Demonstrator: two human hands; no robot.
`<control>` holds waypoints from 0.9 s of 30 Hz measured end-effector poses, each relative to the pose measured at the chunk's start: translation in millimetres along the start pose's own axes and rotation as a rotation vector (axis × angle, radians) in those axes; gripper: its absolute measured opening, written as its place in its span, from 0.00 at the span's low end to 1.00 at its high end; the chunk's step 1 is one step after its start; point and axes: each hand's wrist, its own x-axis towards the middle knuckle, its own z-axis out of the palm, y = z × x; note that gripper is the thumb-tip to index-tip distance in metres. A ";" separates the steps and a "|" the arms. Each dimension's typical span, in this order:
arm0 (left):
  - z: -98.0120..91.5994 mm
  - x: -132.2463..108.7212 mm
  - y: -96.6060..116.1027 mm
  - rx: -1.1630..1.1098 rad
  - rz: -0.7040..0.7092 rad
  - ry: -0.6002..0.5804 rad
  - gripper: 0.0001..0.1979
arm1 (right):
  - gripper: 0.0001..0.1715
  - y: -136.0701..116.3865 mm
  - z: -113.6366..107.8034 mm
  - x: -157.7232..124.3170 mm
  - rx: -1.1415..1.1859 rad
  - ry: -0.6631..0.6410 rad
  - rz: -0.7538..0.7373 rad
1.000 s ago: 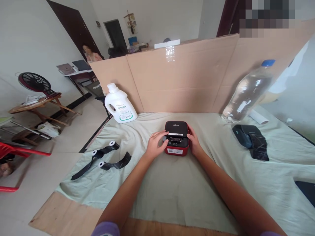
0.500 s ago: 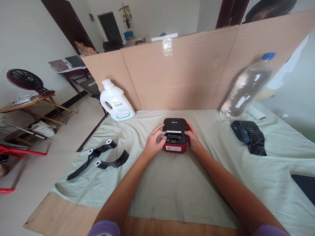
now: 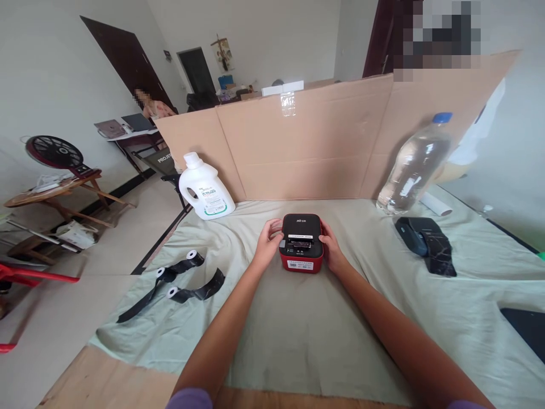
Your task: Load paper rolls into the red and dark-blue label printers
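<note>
A small black-and-red label printer (image 3: 302,262) rests on the green cloth in front of me. A short dark marbled strip (image 3: 301,244) shows at the slot in its lid. My left hand (image 3: 269,240) holds the printer's left side, thumb near the top edge. On the opposite side, my right hand (image 3: 331,244) is wrapped round the casing with its thumb on the rim. Some fingertips are hidden behind the printer.
Several black paper rolls (image 3: 172,292) lie partly unrolled at left. A white detergent jug (image 3: 206,190) and a large clear bottle (image 3: 413,167) stand before a cardboard screen (image 3: 302,153). At right are a dark device (image 3: 411,236) with black strip and a white tube (image 3: 436,204).
The left thumb has drawn back from the printer's top toward its left edge. The right hand keeps its hold. The whole view has tilted up slightly.
</note>
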 end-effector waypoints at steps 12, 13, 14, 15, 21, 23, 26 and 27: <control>-5.0 1.6 -3.3 -0.322 -0.294 -0.206 0.34 | 0.36 -1.3 1.6 1.7 -0.045 0.052 -0.045; -5.4 2.2 -3.8 -0.321 -0.297 -0.210 0.34 | 0.35 -1.7 2.2 1.7 -0.051 0.060 -0.048; -5.8 2.5 -4.1 -0.320 -0.302 -0.213 0.34 | 0.35 -2.7 3.0 1.7 -0.055 0.067 -0.046; -6.2 2.3 -4.2 -0.319 -0.307 -0.213 0.34 | 0.35 -4.3 4.2 1.4 -0.059 0.070 -0.039; -2.3 -10.7 0.7 -0.296 -0.382 -0.163 0.33 | 0.30 -24.3 12.1 -28.7 -0.200 0.211 0.106; 2.5 -18.0 1.4 -0.289 -0.391 -0.130 0.31 | 0.30 -27.0 12.2 -51.5 -0.257 0.155 0.118; 7.8 -26.4 -0.5 -0.331 -0.314 -0.106 0.29 | 0.43 -23.5 15.2 -79.0 -0.416 -0.010 0.039; 7.1 -27.4 -0.9 -0.353 -0.286 -0.100 0.28 | 0.48 -21.8 18.9 -82.6 -0.480 -0.029 0.010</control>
